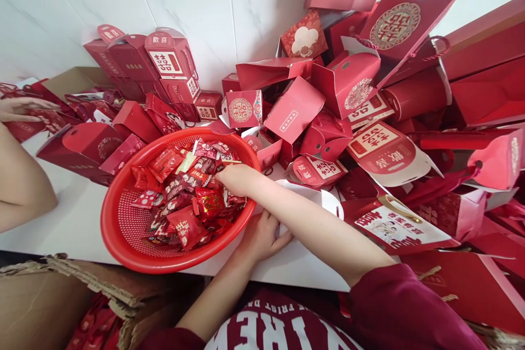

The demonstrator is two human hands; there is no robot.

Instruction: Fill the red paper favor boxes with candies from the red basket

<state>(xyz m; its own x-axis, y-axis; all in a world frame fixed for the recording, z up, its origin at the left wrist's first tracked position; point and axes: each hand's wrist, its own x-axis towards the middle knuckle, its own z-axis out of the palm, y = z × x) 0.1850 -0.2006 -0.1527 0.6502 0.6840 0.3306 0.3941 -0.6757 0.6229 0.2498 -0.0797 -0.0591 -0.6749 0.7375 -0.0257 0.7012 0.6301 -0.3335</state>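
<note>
A red mesh basket [117,240] stands on the white table, filled with red-wrapped sweets [186,227]. My right hand [233,179] reaches into its right side; the fingertips are hidden among the packets, so what they hold cannot be made out. Beneath my right forearm, my left hand [266,236] is beside the basket's right rim, its fingers on the near edge of an open white-lined box [305,194]. The forearm covers part of that box.
Red gift boxes [293,109] are heaped behind and to the right, with stacked boxes [168,63] by the wall. Another person's arm [22,186] and hand [27,108] are at the left. A cardboard box [41,301] stands at the near left, below the table edge.
</note>
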